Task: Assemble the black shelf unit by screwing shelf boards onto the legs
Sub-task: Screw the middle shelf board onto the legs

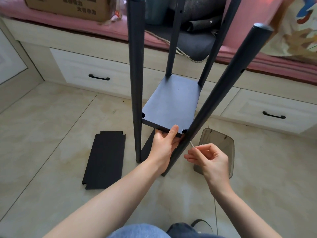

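On the tiled floor (51, 117) stands the black shelf unit (171, 103), four legs upright. The left hand (164, 145) grips the near edge of its shelf board (171, 100), thumb on top. The right hand (209, 158) pinches a thin metal tool (192, 144) against the near right leg (214, 100). A spare board (104, 158) lies beside. The cardboard box (68, 6) bears blurred, unreadable print.

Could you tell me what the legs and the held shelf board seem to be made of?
Legs: probably metal tube, matte black, with punched holes and rounded capped ends. Shelf board: thin, matte black with a folded front lip, so likely sheet metal, though unconfirmed.
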Demonstrator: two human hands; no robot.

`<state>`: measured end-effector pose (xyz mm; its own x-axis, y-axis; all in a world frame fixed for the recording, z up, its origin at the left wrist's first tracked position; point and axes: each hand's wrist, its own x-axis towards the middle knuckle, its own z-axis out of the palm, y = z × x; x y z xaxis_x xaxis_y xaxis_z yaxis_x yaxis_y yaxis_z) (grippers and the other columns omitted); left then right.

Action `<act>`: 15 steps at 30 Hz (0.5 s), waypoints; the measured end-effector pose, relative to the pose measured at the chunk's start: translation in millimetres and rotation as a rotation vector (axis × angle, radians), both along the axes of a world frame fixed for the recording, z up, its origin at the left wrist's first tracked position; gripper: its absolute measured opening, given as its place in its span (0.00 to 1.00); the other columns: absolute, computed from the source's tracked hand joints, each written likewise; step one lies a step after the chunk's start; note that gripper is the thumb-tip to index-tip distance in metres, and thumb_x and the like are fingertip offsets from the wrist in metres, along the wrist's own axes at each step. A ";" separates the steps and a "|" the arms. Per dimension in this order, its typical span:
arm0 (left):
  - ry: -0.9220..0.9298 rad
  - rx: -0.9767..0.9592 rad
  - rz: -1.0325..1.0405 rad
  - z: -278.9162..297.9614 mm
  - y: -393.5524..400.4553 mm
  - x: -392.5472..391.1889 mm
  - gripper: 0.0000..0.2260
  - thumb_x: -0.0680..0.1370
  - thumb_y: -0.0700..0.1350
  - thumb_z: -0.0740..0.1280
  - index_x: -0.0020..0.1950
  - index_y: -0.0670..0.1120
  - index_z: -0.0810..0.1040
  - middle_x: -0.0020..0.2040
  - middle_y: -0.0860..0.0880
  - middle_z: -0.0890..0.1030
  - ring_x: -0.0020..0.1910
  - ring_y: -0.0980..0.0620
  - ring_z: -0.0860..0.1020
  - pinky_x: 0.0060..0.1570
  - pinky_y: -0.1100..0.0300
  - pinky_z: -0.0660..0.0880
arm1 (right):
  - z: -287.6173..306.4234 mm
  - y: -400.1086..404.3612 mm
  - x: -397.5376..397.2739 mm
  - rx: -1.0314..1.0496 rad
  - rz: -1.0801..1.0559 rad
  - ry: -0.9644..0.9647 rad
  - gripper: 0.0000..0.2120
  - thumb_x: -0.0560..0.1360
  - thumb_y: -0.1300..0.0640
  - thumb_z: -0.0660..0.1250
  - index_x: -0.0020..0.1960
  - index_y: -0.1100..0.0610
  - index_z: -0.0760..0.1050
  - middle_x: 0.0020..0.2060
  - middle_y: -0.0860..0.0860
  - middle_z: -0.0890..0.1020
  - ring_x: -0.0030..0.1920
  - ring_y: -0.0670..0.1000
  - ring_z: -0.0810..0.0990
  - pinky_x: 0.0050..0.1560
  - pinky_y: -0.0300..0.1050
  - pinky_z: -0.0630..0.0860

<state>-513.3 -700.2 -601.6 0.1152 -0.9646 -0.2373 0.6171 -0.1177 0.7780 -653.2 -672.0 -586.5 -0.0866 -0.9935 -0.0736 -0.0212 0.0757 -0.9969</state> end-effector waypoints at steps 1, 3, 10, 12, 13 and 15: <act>0.002 0.000 0.001 -0.4 0.0 -0.3 0.16 0.82 0.44 0.66 0.68 0.42 0.70 0.54 0.45 0.85 0.53 0.44 0.85 0.55 0.53 0.82 | 2.0 -1.0 0.3 0.004 0.015 -0.008 0.05 0.74 0.68 0.70 0.43 0.70 0.77 0.35 0.62 0.84 0.37 0.59 0.86 0.37 0.42 0.81; -0.001 0.000 0.000 -1.3 -0.4 -0.3 0.17 0.82 0.44 0.66 0.69 0.41 0.69 0.56 0.44 0.85 0.53 0.43 0.85 0.57 0.51 0.81 | 6.4 -3.2 0.7 0.016 0.018 -0.036 0.07 0.75 0.67 0.70 0.43 0.71 0.76 0.35 0.62 0.84 0.37 0.59 0.86 0.37 0.43 0.81; 0.066 -0.016 0.002 4.5 1.6 -0.2 0.14 0.83 0.41 0.65 0.67 0.41 0.69 0.50 0.47 0.86 0.47 0.46 0.86 0.43 0.60 0.81 | 6.7 -12.4 3.4 0.053 0.038 -0.023 0.09 0.72 0.69 0.73 0.44 0.73 0.74 0.39 0.67 0.83 0.41 0.58 0.87 0.41 0.39 0.81; 0.059 -0.017 0.007 4.1 0.8 0.3 0.14 0.83 0.41 0.65 0.68 0.41 0.69 0.51 0.47 0.86 0.49 0.46 0.86 0.45 0.60 0.81 | 7.2 -14.6 3.8 0.070 0.029 -0.035 0.08 0.72 0.68 0.73 0.44 0.72 0.75 0.38 0.65 0.84 0.41 0.57 0.87 0.41 0.39 0.81; 0.055 -0.017 0.005 3.9 0.8 0.1 0.14 0.83 0.41 0.65 0.67 0.41 0.70 0.51 0.48 0.86 0.49 0.47 0.86 0.45 0.61 0.81 | 7.9 -15.1 3.9 0.084 0.017 -0.059 0.08 0.72 0.68 0.73 0.44 0.72 0.76 0.38 0.64 0.84 0.41 0.57 0.87 0.41 0.40 0.82; 0.047 -0.019 0.003 3.1 0.6 -0.1 0.13 0.83 0.41 0.65 0.66 0.41 0.70 0.48 0.49 0.86 0.48 0.48 0.86 0.45 0.61 0.81 | 9.5 -15.2 4.5 0.098 -0.004 -0.100 0.08 0.73 0.67 0.73 0.45 0.72 0.77 0.38 0.64 0.84 0.40 0.58 0.86 0.41 0.40 0.82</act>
